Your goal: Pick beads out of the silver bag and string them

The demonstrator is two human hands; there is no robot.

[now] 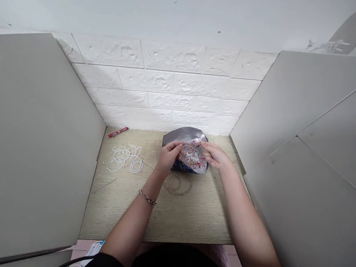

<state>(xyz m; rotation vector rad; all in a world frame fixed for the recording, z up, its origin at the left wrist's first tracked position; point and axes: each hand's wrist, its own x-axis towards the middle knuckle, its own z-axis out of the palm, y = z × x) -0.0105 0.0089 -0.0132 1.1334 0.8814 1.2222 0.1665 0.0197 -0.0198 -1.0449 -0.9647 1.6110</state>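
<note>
A clear bag of small red, pink and white beads [193, 156] is held between my two hands. My left hand [171, 155] pinches its upper left edge, with the fingers closed. At the upper right edge, the closed fingers of my right hand [213, 153] grip the same bag. Behind and under it is a larger silver and dark blue bag [182, 134] on the wooden table. How far the bead bag is above the larger one, I cannot tell.
White bead strands [136, 165] lie on the table [184, 218] at left, near a red tube-like packet [118, 132] by the wall. Clear bead strands [179, 193] curl below my hands. Grey panels [38, 139] stand at both sides, a white brick wall [159, 80] behind.
</note>
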